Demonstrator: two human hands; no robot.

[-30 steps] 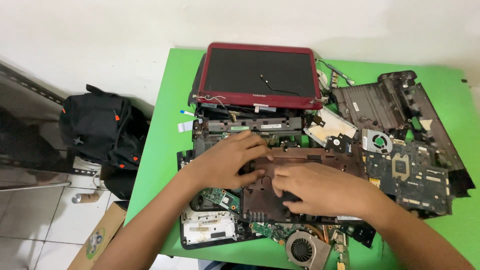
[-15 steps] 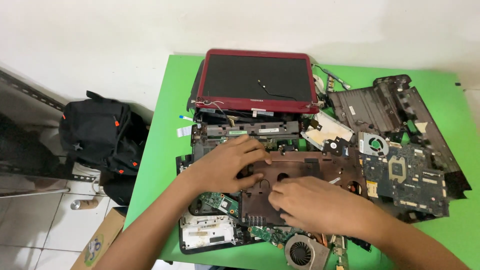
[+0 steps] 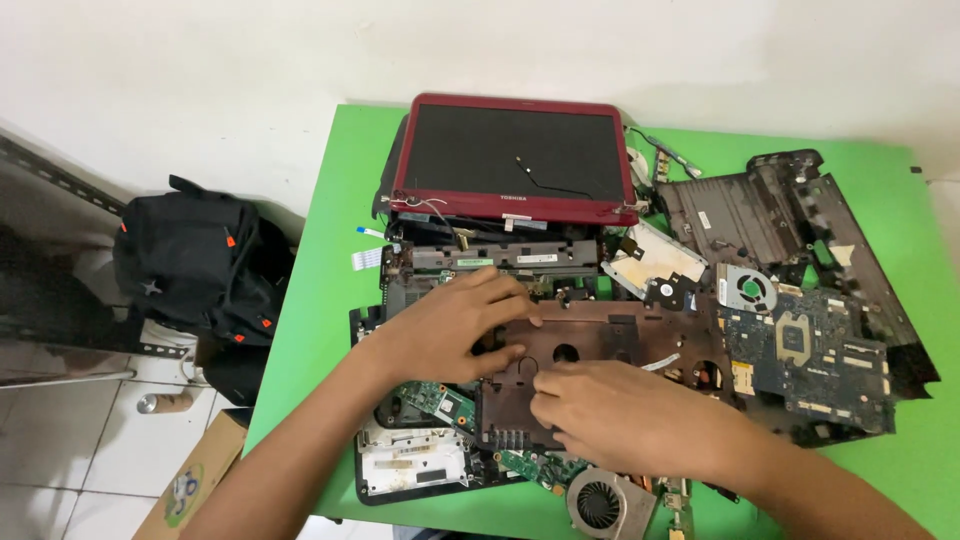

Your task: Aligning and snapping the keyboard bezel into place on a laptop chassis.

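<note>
Both hands on a stripped laptop's brown palmrest panel.

The left hand [image 3: 450, 325] and right hand [image 3: 625, 415] press flat, fingers spread, gripping nothing, on the palmrest panel [image 3: 600, 345] mid-table, near of the red laptop screen [image 3: 515, 155].

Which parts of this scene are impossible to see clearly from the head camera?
- Brown panel: lower left part covered by the right hand.
- Left hand: its fingers hide what they press on.
- Fan: cut off by the bottom edge.
- Board: small parts too small to tell.
</note>
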